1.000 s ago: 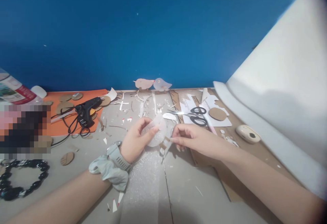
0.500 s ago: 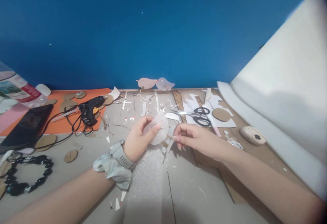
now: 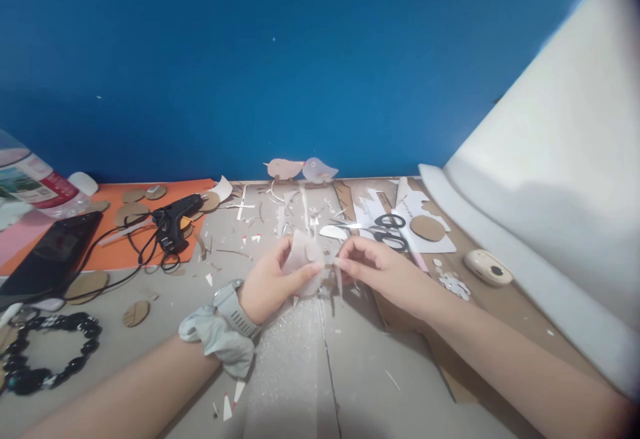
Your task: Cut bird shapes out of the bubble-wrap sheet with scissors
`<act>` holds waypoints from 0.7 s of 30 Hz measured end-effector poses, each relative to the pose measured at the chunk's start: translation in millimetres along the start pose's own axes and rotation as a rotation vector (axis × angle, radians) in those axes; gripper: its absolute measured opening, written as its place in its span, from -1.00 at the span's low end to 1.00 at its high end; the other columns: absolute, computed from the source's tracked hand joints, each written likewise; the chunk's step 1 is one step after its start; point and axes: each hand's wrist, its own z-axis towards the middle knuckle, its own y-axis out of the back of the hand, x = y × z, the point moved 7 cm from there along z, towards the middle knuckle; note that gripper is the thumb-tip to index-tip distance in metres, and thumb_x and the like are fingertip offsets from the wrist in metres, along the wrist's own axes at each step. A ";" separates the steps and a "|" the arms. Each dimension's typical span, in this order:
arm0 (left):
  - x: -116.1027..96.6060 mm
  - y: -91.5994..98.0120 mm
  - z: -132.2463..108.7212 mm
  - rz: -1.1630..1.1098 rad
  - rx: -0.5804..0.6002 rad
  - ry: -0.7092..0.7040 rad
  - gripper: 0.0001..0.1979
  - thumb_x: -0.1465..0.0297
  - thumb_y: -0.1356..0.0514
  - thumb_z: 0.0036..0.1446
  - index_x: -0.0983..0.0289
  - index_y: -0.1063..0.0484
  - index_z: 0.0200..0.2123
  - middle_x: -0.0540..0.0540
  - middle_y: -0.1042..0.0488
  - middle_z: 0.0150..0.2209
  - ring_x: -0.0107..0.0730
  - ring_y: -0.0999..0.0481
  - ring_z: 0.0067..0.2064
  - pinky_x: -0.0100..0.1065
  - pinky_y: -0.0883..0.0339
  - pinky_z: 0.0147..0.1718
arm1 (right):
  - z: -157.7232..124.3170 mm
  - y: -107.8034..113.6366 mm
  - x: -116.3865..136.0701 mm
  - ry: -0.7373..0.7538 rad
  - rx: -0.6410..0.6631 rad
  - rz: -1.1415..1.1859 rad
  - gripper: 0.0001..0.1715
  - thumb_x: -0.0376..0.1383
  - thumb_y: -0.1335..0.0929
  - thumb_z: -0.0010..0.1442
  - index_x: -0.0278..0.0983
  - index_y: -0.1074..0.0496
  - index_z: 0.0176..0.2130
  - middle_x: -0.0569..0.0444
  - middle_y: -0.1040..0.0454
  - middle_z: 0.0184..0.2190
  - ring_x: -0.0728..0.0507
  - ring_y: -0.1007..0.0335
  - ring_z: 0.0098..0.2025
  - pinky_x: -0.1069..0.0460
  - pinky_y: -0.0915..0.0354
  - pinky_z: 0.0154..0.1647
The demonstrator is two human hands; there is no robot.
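My left hand, with a watch and a pale scrunchie at the wrist, grips a pale, rounded paper cutout between thumb and fingers. The cutout is tilted more edge-on. Close on its right, my right hand is closed in a pinch on a small brownish strip at the cutout's edge; its exact shape is blurred. Beneath the hands runs a strip of clear tape on the grey table. Just beyond my right hand lie black-handled scissors with blades pointing left.
A pink paper bird and a bluish one stand by the blue wall. At left are a glue gun on orange paper, a phone, a bottle and a beaded bracelet. Cardboard discs and paper scraps lie around.
The cutout has turned from facing me to a more edge-on tilt. My right hand has moved slightly left and up, closer to my left thumb.
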 end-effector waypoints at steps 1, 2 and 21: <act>0.4 -1.4 0.0 -0.004 0.018 0.014 -0.73 0.33 -0.24 -0.01 0.33 -0.33 -0.24 0.06 -0.47 -0.29 -0.35 -0.45 -0.25 -0.35 -0.32 -0.27 | 0.3 0.4 0.1 0.007 -0.007 -0.001 -0.75 -0.10 -0.25 0.15 -0.23 -0.25 -0.38 0.14 -0.40 -0.43 -0.05 -0.37 -0.32 -0.01 -0.25 -0.22; 0.8 -2.3 0.0 -0.008 0.028 0.026 -0.73 0.33 -0.24 -0.01 0.33 -0.33 -0.25 0.06 -0.47 -0.30 -0.36 -0.45 -0.26 -0.36 -0.33 -0.28 | 0.5 0.6 -0.1 0.012 -0.013 -0.003 -0.76 -0.10 -0.25 0.15 -0.23 -0.25 -0.37 0.14 -0.40 -0.43 -0.05 -0.37 -0.33 -0.01 -0.26 -0.22; 7.1 -10.5 0.8 -0.366 0.124 0.194 -0.82 0.39 -0.27 -0.05 0.37 -0.42 -0.37 0.05 -0.46 -0.48 -0.47 -0.42 -0.48 -0.43 -0.33 -0.49 | 2.4 5.7 -5.9 0.031 -0.089 0.103 -0.72 -0.07 -0.28 0.12 -0.23 -0.25 -0.39 0.11 -0.41 -0.41 -0.05 -0.37 -0.33 -0.03 -0.28 -0.22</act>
